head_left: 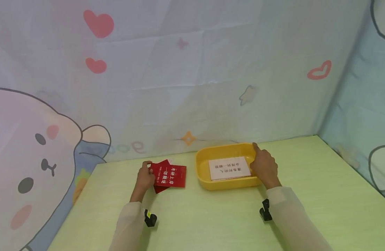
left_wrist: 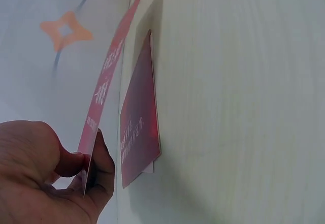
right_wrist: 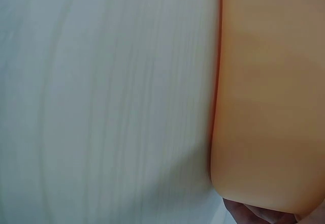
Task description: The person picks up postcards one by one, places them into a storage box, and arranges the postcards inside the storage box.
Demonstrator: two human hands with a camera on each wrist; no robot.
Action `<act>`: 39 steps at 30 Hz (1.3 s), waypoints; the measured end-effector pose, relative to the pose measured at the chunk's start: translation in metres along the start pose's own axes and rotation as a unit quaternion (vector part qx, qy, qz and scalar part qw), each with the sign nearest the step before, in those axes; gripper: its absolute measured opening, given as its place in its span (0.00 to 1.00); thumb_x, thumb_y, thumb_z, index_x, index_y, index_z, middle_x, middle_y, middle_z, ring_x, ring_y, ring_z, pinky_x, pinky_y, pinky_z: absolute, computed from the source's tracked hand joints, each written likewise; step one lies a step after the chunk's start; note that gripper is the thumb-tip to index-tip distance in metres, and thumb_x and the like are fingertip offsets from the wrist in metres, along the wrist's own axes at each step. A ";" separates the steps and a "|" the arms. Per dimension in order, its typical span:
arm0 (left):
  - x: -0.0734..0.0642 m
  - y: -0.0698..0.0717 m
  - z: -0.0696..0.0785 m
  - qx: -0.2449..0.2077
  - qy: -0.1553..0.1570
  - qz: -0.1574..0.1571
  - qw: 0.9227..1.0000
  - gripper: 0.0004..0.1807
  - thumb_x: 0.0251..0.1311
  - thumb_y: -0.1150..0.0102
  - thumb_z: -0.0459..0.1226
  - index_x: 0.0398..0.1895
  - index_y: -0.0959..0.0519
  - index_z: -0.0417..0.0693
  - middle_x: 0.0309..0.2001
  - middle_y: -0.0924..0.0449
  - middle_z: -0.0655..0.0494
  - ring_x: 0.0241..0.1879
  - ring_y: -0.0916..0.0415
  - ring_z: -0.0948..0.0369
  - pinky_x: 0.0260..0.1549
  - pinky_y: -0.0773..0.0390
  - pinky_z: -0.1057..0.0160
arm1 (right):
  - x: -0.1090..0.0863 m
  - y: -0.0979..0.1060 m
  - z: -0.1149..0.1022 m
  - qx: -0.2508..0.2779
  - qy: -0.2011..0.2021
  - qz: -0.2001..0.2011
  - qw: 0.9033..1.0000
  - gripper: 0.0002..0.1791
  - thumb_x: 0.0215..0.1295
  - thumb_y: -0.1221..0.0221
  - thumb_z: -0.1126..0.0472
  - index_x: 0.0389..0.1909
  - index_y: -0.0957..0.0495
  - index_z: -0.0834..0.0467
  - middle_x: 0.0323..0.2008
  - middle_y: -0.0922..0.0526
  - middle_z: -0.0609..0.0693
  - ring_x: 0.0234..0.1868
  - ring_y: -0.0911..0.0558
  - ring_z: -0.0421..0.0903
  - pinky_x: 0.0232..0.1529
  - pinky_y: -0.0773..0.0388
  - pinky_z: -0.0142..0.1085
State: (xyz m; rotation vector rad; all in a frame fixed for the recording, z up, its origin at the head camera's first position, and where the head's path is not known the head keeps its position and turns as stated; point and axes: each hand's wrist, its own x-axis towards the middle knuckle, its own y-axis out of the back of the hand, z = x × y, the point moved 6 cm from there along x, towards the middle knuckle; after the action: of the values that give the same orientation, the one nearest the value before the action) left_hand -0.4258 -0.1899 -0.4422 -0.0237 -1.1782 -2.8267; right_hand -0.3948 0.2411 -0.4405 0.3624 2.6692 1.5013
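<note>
My left hand (head_left: pixel 145 177) pinches a red card (left_wrist: pixel 104 89) with white lettering between thumb and fingers, holding it up off the table. Beneath it, a darker red card (left_wrist: pixel 139 117) lies on the table with a pale edge showing under it. To the right stands a yellow tray (head_left: pixel 208 184), its outer wall filling one side of the right wrist view. White cards (head_left: pixel 230 168) with dark characters lie inside the tray. My right hand (head_left: pixel 265 166) grips the tray's right end at the rim; only some fingertips (right_wrist: pixel 249 213) show in the right wrist view.
The pale green table (head_left: pixel 205 219) ends at a printed cloth backdrop (head_left: pixel 167 104) close behind the tray and cards. Another cloth wall (head_left: pixel 368 115) borders the right side. A black wrist mount (head_left: pixel 150 218) sits on the left sleeve and another (head_left: pixel 266 210) on the right.
</note>
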 end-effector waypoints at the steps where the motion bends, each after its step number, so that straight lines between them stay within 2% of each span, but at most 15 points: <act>1: 0.000 0.000 0.000 -0.010 0.006 0.001 1.000 0.26 0.70 0.60 0.27 0.71 0.42 0.35 0.48 0.26 0.34 0.45 0.30 0.49 0.38 0.28 0.60 | 0.000 0.000 0.000 0.001 0.001 -0.001 1.000 0.41 0.64 0.45 0.67 0.78 0.48 0.57 0.56 0.26 0.72 0.30 0.25 0.56 0.27 0.22 0.48; 5: -0.001 0.001 0.001 -0.043 0.020 0.012 0.999 0.25 0.72 0.60 0.28 0.71 0.44 0.37 0.51 0.27 0.34 0.47 0.28 0.48 0.37 0.25 0.61 | -0.001 0.001 -0.001 0.002 0.004 0.001 1.000 0.41 0.63 0.45 0.68 0.77 0.48 0.58 0.55 0.26 0.72 0.29 0.26 0.55 0.24 0.24 0.45; 10: 0.000 0.003 0.010 -0.056 0.008 0.018 0.998 0.25 0.74 0.60 0.29 0.72 0.46 0.38 0.52 0.26 0.33 0.49 0.25 0.46 0.37 0.23 0.60 | -0.002 0.002 -0.002 0.005 0.007 0.005 1.000 0.41 0.63 0.45 0.68 0.77 0.48 0.58 0.55 0.26 0.73 0.27 0.27 0.54 0.22 0.26 0.43; 13: -0.001 0.004 0.015 -0.060 -0.002 0.021 0.998 0.25 0.74 0.61 0.29 0.72 0.47 0.37 0.53 0.26 0.32 0.50 0.24 0.44 0.39 0.21 0.57 | -0.003 0.002 -0.002 0.002 0.007 0.005 1.000 0.41 0.63 0.44 0.68 0.77 0.48 0.58 0.55 0.26 0.73 0.28 0.26 0.54 0.24 0.23 0.46; 18: -0.001 0.002 0.018 -0.078 -0.002 0.026 0.997 0.25 0.76 0.62 0.31 0.73 0.47 0.40 0.55 0.27 0.33 0.52 0.24 0.43 0.46 0.18 0.50 | -0.003 0.003 -0.003 -0.013 0.007 0.008 1.000 0.41 0.64 0.43 0.69 0.77 0.48 0.59 0.56 0.26 0.73 0.30 0.24 0.56 0.33 0.18 0.54; 24: -0.002 -0.001 0.025 -0.098 0.001 0.030 0.995 0.25 0.76 0.62 0.32 0.74 0.48 0.42 0.56 0.27 0.35 0.53 0.24 0.43 0.50 0.18 0.47 | -0.004 0.002 -0.004 -0.016 0.009 0.004 1.000 0.41 0.64 0.44 0.70 0.77 0.48 0.59 0.55 0.26 0.73 0.33 0.21 0.58 0.35 0.18 0.57; 27: -0.002 -0.002 0.031 -0.107 -0.001 0.029 0.994 0.26 0.76 0.61 0.32 0.74 0.48 0.42 0.56 0.26 0.34 0.51 0.22 0.44 0.49 0.17 0.48 | -0.004 0.003 -0.004 -0.017 0.009 0.004 1.000 0.41 0.64 0.43 0.70 0.77 0.48 0.59 0.55 0.26 0.72 0.35 0.20 0.60 0.37 0.18 0.58; 31: -0.002 -0.006 0.038 -0.115 -0.006 0.026 0.993 0.26 0.77 0.61 0.34 0.74 0.48 0.43 0.56 0.26 0.35 0.49 0.21 0.46 0.41 0.16 0.55 | -0.004 0.003 -0.004 -0.019 0.006 0.002 1.000 0.41 0.64 0.43 0.69 0.77 0.48 0.58 0.55 0.26 0.72 0.38 0.19 0.63 0.38 0.18 0.60; 35: -0.004 -0.009 0.046 -0.124 -0.014 0.026 0.992 0.25 0.77 0.62 0.35 0.74 0.47 0.45 0.56 0.26 0.36 0.45 0.20 0.48 0.31 0.21 0.64 | -0.004 0.002 -0.003 -0.020 0.006 0.000 1.000 0.42 0.64 0.42 0.69 0.77 0.48 0.58 0.55 0.26 0.72 0.39 0.19 0.63 0.39 0.18 0.60; 39: -0.006 -0.013 0.055 -0.131 -0.026 0.027 0.991 0.24 0.76 0.62 0.34 0.73 0.46 0.44 0.54 0.25 0.36 0.43 0.20 0.48 0.29 0.24 0.65 | -0.004 0.002 -0.003 -0.020 0.009 0.006 1.000 0.41 0.64 0.42 0.69 0.77 0.47 0.58 0.54 0.25 0.72 0.39 0.18 0.64 0.39 0.18 0.60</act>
State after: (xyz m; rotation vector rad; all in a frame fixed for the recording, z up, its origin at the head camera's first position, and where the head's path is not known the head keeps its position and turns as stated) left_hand -0.4213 -0.1415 -0.4134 -0.1431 -0.7927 -2.9271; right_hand -0.3910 0.2380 -0.4377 0.3648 2.6517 1.5666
